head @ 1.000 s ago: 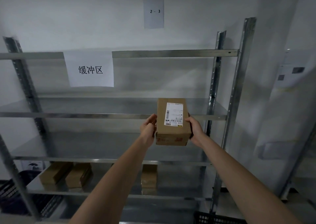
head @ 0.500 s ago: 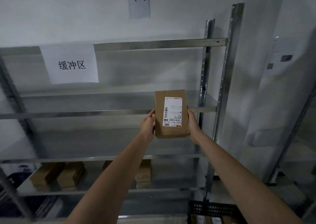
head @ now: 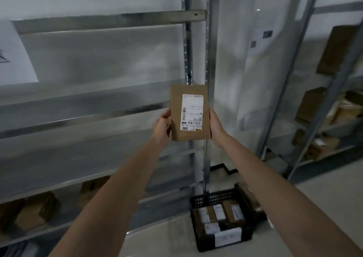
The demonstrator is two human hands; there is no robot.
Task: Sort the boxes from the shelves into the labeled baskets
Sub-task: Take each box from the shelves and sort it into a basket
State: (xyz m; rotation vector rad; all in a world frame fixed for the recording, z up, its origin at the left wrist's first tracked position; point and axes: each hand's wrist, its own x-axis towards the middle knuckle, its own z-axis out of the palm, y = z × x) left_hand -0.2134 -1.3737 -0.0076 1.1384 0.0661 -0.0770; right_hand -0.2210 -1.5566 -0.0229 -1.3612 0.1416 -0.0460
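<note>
Left hand (head: 162,126) and right hand (head: 216,127), each grasping one side edge of a brown box (head: 175,115); box held upright in the air, white label (head: 192,112) facing the camera; black basket (head: 216,197) on the floor below, holding several labelled parcels (head: 218,214); metal shelf rack (head: 98,117) behind; more cartons (head: 37,211) on its low shelf.

Paper sign (head: 15,56) cut by left edge, writing unreadable; right-shelf boxes (head: 337,48) blurred — label (head: 192,112) fine print illegible.
</note>
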